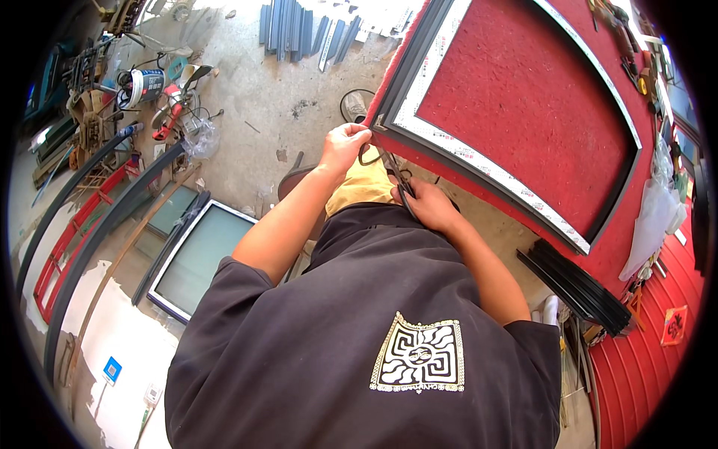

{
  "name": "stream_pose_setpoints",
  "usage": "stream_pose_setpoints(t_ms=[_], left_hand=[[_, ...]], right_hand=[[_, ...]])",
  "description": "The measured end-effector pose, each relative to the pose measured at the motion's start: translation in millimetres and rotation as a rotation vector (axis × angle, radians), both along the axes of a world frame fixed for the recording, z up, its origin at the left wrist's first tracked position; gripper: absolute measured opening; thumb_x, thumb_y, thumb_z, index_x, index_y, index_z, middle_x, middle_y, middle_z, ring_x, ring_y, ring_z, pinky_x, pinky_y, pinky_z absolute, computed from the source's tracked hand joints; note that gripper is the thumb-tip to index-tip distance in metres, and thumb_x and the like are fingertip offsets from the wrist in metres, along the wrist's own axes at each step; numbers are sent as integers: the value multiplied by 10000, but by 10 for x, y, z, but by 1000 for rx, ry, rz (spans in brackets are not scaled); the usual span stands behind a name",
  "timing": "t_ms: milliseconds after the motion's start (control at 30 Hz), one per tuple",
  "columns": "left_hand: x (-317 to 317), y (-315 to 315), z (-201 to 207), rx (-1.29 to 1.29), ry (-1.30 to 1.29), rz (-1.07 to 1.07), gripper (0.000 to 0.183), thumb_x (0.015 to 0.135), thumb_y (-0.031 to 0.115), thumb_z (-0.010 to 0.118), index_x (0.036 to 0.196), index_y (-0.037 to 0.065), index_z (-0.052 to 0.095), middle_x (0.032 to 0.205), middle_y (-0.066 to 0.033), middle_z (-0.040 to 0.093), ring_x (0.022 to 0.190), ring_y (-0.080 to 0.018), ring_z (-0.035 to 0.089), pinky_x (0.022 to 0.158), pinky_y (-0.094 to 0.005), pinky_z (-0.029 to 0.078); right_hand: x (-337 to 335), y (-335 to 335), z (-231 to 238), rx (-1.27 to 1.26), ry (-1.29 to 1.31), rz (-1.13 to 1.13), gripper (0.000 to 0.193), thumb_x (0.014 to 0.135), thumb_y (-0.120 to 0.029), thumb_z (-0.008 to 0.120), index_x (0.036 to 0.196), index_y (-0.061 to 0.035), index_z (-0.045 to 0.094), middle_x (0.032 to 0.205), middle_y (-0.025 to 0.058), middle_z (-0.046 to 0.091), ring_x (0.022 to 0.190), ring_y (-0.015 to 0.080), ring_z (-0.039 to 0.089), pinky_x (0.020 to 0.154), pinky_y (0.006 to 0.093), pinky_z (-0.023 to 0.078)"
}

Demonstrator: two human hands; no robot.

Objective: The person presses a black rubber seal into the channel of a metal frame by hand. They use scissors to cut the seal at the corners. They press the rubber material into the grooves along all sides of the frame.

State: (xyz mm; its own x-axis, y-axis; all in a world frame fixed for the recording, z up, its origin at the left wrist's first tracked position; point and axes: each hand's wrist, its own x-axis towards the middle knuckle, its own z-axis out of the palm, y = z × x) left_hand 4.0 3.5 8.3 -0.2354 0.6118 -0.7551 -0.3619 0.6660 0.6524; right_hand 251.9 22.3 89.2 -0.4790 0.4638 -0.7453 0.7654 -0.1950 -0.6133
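A dark grey window frame (516, 196) with a curved far side and white protective film lies on the red-covered table (523, 82). At its near left corner my left hand (346, 147) is closed in a pinch on a thin black strip (364, 158), which hangs in a small loop below the fingers. My right hand (430, 203) is closed around a slim black tool (404, 187), apparently scissors, in front of my waist. Its tip points up toward the corner, and the fingers partly hide it.
Dark profile pieces (288, 31) lie on the floor ahead. At left are long curved bars (90, 251), a glazed sash (202, 254), a white bucket (143, 86) and a red power tool (168, 112). A bundle of black profiles (576, 288) sits beneath the table's right side.
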Motion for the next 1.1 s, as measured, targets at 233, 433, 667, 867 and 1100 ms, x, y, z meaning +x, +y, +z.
stream_pose_setpoints(t_ms=[233, 433, 667, 867, 1100], left_hand=[[-13, -18, -17, 18, -7, 6, 157, 1020, 94, 771, 1112, -33, 753, 914, -36, 754, 772, -93, 675, 710, -261, 545], [-22, -45, -64, 42, -41, 29, 140, 1012, 88, 782, 1086, -27, 754, 917, -34, 759, 779, -94, 680, 715, -257, 549], [-49, -52, -91, 35, -41, -25, 140, 1048, 109, 768, 1135, 4, 736, 987, -35, 765, 838, -104, 706, 773, -263, 581], [-67, -36, -83, 14, -26, -39, 148, 1050, 124, 777, 1141, 11, 747, 1007, -39, 780, 877, -111, 729, 813, -273, 605], [-117, -45, -121, 7, -25, -91, 140, 1056, 138, 778, 1136, 24, 764, 1019, -34, 786, 899, -115, 740, 838, -299, 619]], right_hand=[[-2, 39, -8, -59, -85, 69, 729, 1038, -693, 650, 1215, 10, 722, 1158, 309, 769, 1152, 490, 728, 985, 534, 551], [-12, 69, -2, -31, -114, 96, 731, 1035, -704, 649, 1164, 13, 717, 1125, 312, 764, 1132, 495, 727, 962, 546, 550], [3, -16, -67, 57, -89, 67, 667, 1055, -650, 667, 1027, 16, 670, 958, 300, 741, 957, 481, 739, 854, 533, 544], [-40, -64, -46, 60, -12, 40, 640, 1070, -626, 663, 1027, 12, 664, 963, 302, 741, 965, 491, 732, 860, 537, 544], [-74, -74, -14, 44, -29, 50, 650, 1076, -625, 658, 1014, 22, 636, 975, 308, 735, 976, 496, 728, 865, 538, 541]])
